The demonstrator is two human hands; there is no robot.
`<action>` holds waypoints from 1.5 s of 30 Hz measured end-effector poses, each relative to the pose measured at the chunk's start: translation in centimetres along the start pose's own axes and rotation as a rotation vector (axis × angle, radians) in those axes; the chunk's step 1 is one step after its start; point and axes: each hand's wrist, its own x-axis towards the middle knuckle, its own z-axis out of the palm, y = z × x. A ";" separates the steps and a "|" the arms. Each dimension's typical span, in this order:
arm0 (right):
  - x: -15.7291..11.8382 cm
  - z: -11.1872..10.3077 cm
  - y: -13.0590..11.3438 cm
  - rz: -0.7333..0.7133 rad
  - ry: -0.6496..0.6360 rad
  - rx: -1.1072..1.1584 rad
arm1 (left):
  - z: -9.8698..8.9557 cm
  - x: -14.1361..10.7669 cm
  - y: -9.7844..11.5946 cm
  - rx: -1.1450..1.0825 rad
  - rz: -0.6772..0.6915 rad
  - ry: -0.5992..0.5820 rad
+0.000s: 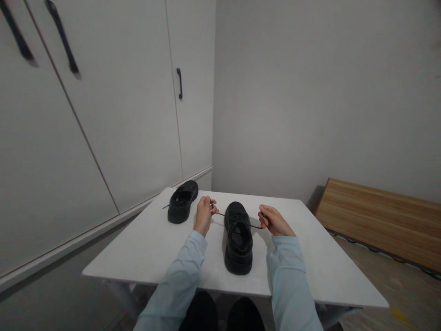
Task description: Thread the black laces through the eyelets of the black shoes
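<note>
A black lace-up shoe (238, 258) stands upright on the white table (138, 257), its toe pointing away from me. To its left, my left hand (206, 212) is closed on one end of a black shoelace (221, 214). My right hand (270, 219), on the other side, pinches the opposite shoelace end (255, 226). Both lace ends stretch out sideways from the shoe's throat. A second black shoe (179, 214) rests at the far left of the table, with a lace end sticking out on its left.
White cabinet doors (131, 92) with black handles rise at the left, close to the table's left edge. Behind the table is a plain grey wall (310, 101). A wood-grain board (379, 220) leans at the right. My knees (246, 315) are under the front edge.
</note>
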 end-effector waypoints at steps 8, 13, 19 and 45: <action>0.5 -0.3 0.5 -0.034 0.043 0.017 | 0.0 0.0 0.1 -0.001 -0.023 -0.036; 0.8 -0.2 0.6 -0.113 0.104 -0.026 | 0.3 -0.3 0.1 0.093 0.024 -0.135; 1.1 0.8 0.4 -0.248 0.194 -0.223 | 0.8 -0.9 0.5 0.463 0.122 -0.301; 0.4 1.4 0.0 -0.187 -0.188 -0.751 | 0.7 -1.8 0.7 0.818 0.351 -0.680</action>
